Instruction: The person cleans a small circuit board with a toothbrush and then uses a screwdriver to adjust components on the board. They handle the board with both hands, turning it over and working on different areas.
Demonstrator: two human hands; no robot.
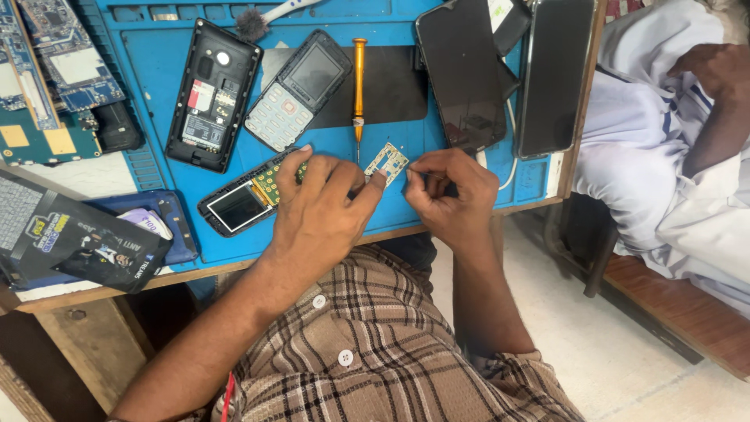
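Note:
My left hand [320, 209] rests on the blue repair mat [156, 70], its fingers over an opened keypad phone with a bare screen and gold circuit board [244, 202]. Its index fingertip touches a small pale keypad sheet [387, 162]. My right hand [449, 191] pinches the right edge of that same sheet. An orange-handled screwdriver [358, 86] lies just beyond both hands, tip pointing at them.
A black phone body with its back open [211, 94] and a keypad front cover [298, 90] lie on the mat. Two dark smartphones [462, 70] [556, 74] sit at right. Circuit boards [47, 70] and a dark packet [74, 242] lie left. Another person in white [672, 141] sits at right.

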